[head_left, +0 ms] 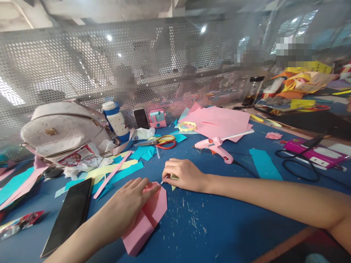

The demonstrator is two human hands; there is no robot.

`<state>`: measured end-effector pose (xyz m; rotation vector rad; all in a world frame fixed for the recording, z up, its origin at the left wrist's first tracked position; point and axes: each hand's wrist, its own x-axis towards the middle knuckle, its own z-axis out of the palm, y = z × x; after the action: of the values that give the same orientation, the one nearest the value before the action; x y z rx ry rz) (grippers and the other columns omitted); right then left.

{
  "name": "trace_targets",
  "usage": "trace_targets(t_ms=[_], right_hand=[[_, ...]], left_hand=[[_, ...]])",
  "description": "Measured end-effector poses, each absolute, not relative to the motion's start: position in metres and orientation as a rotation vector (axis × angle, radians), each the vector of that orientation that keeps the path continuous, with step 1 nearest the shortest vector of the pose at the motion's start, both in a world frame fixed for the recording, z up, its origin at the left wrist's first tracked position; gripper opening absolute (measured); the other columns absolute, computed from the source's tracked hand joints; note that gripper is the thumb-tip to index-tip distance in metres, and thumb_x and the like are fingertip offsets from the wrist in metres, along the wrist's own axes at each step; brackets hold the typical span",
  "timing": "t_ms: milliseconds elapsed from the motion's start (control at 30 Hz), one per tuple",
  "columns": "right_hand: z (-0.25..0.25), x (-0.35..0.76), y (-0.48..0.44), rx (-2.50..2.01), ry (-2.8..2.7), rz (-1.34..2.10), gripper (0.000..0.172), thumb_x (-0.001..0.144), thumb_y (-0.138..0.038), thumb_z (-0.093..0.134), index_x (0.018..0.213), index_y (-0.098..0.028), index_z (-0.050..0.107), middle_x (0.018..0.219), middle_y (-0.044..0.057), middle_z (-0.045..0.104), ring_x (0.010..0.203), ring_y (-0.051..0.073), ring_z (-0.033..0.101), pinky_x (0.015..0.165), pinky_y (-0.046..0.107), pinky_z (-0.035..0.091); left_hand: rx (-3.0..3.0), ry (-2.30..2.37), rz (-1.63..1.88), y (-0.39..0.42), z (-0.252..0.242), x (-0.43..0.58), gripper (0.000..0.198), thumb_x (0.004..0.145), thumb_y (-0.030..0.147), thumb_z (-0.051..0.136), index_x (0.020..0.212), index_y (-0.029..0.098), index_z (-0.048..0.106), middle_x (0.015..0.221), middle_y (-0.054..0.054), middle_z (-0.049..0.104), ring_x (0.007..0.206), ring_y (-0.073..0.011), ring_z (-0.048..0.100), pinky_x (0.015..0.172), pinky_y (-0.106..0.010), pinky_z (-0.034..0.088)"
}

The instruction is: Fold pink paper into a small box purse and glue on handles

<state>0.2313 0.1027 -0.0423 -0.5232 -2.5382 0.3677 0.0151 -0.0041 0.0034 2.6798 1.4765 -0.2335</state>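
Note:
My left hand (pixel 133 202) is closed over a folded pink paper shape (pixel 138 232), thumb and fingers on its upper part. Its angled panels stand off the blue table in the middle foreground. Right beside its top corner, my right hand (pixel 188 175) is closed in a pinch. A small, thin white piece (pixel 163 180) sticks out from those fingertips toward the pink paper; its kind is hard to tell. A bit of pale yellow paper (pixel 173 182) shows under the right hand, mostly hidden. Just beyond that hand lies a pink hot glue gun (pixel 216 146).
Red-handled scissors (pixel 166 145) lie among blue and yellow paper strips. A black phone (pixel 70 215) is at the left, near a white backpack (pixel 68 124) and a bottle (pixel 115 120). Pink sheets (pixel 219 118) are stacked behind. A purple power strip (pixel 318 153) with cables sits right.

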Motion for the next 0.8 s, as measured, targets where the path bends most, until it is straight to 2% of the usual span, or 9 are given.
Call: trace_targets(t_ms=[233, 533, 700, 800], right_hand=[[-0.041, 0.23, 0.102, -0.533, -2.521, 0.38, 0.013, 0.092, -0.028, 0.06, 0.084, -0.02, 0.067, 0.083, 0.0, 0.064, 0.083, 0.014, 0.057, 0.069, 0.023, 0.041], [-0.043, 0.229, 0.102, -0.528, -2.505, 0.363, 0.012, 0.092, -0.026, 0.06, 0.083, -0.02, 0.065, 0.084, -0.001, 0.064, 0.081, 0.014, 0.057, 0.069, 0.024, 0.041], [-0.044, 0.229, 0.104, -0.522, -2.493, 0.371, 0.01, 0.091, -0.025, 0.061, 0.084, -0.019, 0.065, 0.084, -0.001, 0.063, 0.083, 0.014, 0.057, 0.071, 0.024, 0.041], [-0.045, 0.23, 0.105, -0.532, -2.466, 0.415, 0.01, 0.091, -0.025, 0.061, 0.084, -0.02, 0.066, 0.084, -0.001, 0.064, 0.082, 0.014, 0.058, 0.071, 0.024, 0.041]], left_hand=[[2.673, 1.466, -0.265, -0.004, 0.003, 0.017, 0.071, 0.079, -0.003, 0.036, 0.144, 0.024, 0.041, 0.12, -0.012, 0.056, 0.105, -0.0282, 0.055, 0.088, -0.047, 0.05], [2.698, 1.429, -0.137, -0.005, 0.002, 0.007, 0.072, 0.079, -0.002, 0.039, 0.142, 0.033, 0.042, 0.114, -0.009, 0.057, 0.104, -0.0269, 0.057, 0.086, -0.043, 0.05], [2.499, 1.537, 0.151, 0.008, -0.01, 0.001, 0.046, 0.093, 0.015, 0.036, 0.136, 0.029, 0.045, 0.118, -0.007, 0.056, 0.104, -0.0238, 0.059, 0.087, -0.04, 0.049], [2.301, 1.651, 0.325, 0.019, -0.018, -0.007, 0.027, 0.092, 0.029, 0.045, 0.117, 0.025, 0.054, 0.113, -0.006, 0.058, 0.101, -0.0222, 0.059, 0.085, -0.036, 0.048]])
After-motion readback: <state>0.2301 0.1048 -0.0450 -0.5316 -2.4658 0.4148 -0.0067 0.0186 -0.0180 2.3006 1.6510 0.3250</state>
